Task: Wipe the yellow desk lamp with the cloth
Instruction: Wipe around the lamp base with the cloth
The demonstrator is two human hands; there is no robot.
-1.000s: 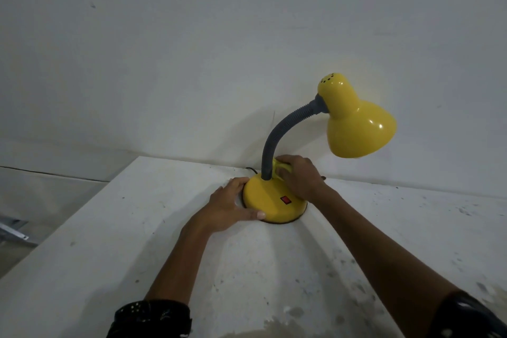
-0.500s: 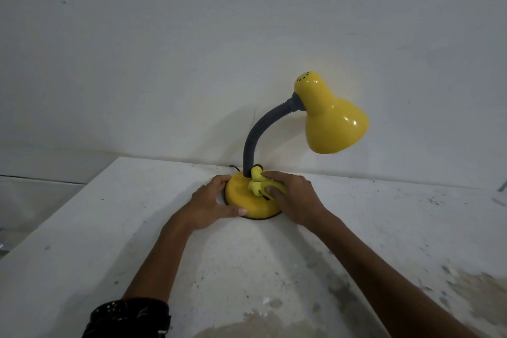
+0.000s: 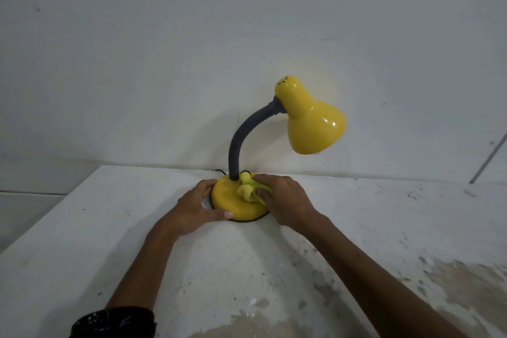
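A dark sleeve (image 3: 115,322) is being seen nearest, at the left over the stained counter (image 3: 384,241). Farther in, the left hand (image 3: 196,207) is being cupped round the left rim of the yellow desk lamp (image 3: 227,199), thumb along the base front. The right hand (image 3: 285,202) is being curled round a bunched yellow cloth (image 3: 248,191), which is being pressed onto the base top beside the grey neck (image 3: 238,143). The lamp is being kept near the counter's far edge, against the white wall (image 3: 164,63).
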